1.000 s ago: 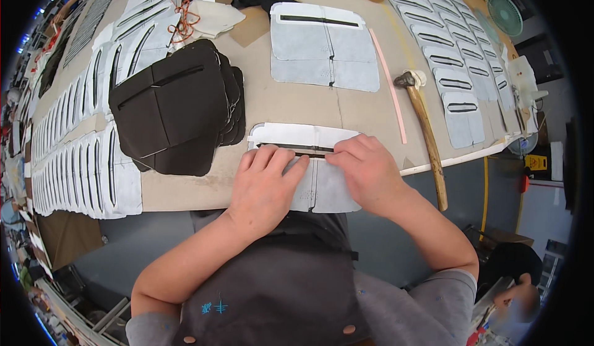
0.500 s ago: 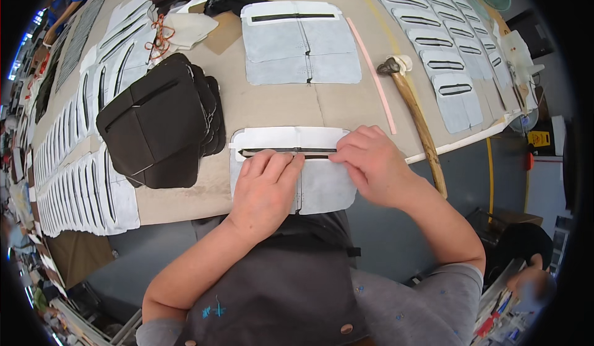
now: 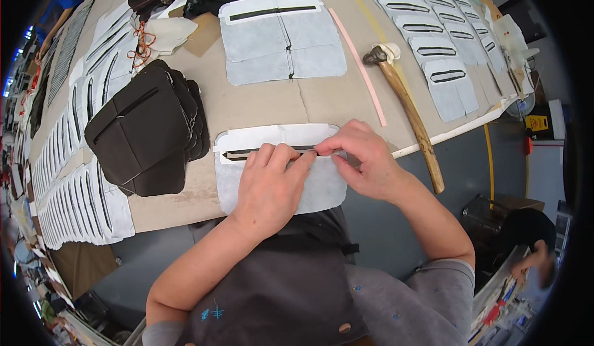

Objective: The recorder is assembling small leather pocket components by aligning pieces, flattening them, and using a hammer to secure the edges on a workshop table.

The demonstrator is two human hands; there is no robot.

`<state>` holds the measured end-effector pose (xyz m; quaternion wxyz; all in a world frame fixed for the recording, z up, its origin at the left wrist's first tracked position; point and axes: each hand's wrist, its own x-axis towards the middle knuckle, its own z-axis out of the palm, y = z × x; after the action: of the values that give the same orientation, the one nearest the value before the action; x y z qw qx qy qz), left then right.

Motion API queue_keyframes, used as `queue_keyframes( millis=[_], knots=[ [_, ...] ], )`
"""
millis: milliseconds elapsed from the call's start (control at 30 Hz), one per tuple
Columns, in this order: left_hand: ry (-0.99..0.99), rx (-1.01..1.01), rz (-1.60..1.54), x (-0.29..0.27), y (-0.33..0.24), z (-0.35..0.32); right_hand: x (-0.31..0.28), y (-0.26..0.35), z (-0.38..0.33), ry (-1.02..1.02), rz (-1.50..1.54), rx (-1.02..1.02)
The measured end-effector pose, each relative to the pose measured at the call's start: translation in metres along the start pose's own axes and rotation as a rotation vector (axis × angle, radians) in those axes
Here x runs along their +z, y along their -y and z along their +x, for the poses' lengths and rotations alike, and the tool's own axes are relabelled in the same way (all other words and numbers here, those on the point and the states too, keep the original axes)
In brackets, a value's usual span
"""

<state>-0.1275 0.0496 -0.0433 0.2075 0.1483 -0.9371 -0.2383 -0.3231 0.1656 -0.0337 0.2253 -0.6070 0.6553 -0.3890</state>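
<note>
In front of me at the table edge lies a grey-white panel (image 3: 317,192) with rounded corners. A white band with a long dark-edged slot (image 3: 238,155) runs across its upper part. My left hand (image 3: 272,188) lies over its middle, the bent fingers close together and pressing at the slot. Next to it, my right hand (image 3: 362,159) pinches the slot's dark edge between thumb and forefinger, near its right end. The pinched bit itself is mostly covered by my fingers. Farther back lies a similar panel (image 3: 260,46), flat with its slot at the top.
On the left stands a stack of dark brown panels (image 3: 139,126). A wooden-handled hammer (image 3: 411,108) and a pink strip (image 3: 362,68) lie to the right. Rows of slotted white pieces (image 3: 448,77) cover the far right; more slotted strips (image 3: 86,204) lie at left.
My right hand has moved left along the slot, its fingertips now close to my left hand's. The left hand stays on the panel. The whole view has shifted slightly.
</note>
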Motion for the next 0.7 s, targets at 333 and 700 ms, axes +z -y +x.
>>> queue_keyframes(
  millis=[333,700],
  knots=[
    [-0.050,0.061,0.092,0.004,0.000,-0.009,-0.005,-0.015,-0.013,-0.119,-0.071,-0.095],
    [-0.036,0.060,-0.120,-0.011,0.009,-0.024,0.008,-0.011,-0.023,-0.151,-0.015,0.025]
  ],
)
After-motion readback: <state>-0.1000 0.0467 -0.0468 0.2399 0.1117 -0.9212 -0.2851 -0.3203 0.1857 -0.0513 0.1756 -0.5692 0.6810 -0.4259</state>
